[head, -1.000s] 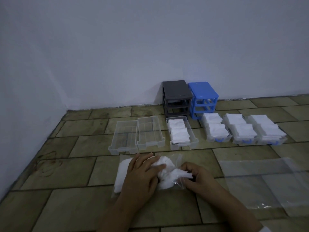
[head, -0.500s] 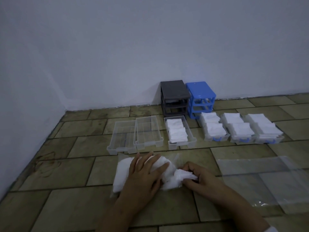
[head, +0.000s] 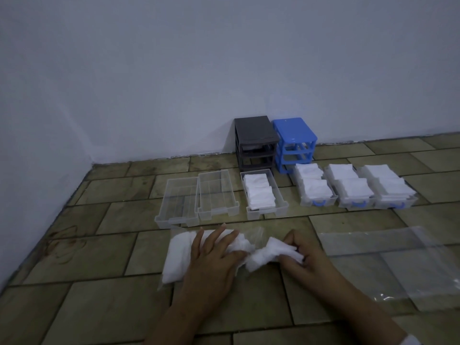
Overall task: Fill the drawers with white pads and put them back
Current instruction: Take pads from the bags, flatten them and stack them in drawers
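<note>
A tiled floor [head: 99, 307] meets a pale wall [head: 174, 70]. Against the wall stand a grey drawer frame [head: 255, 143] and a blue drawer frame [head: 295, 143], side by side and touching. On the right lies a flat clear plastic sheet [head: 398, 265]. In front of the frames sits a row of clear drawers: two empty drawers [head: 196, 197] side by side on the left, then one drawer of white pads [head: 261, 195], then three blue-handled drawers [head: 353, 188] heaped with white pads. Nearest the person lies a clear bag of pads [head: 178, 255], soft, white and crumpled, its open end bunched between the hands. The left hand [head: 211, 260] lies flat on the bag, fingers straight and spread, pressing it down. The right hand [head: 301, 255] has its fingers curled around a clump of pads [head: 271, 252] at the bag's mouth, pinching it.
</note>
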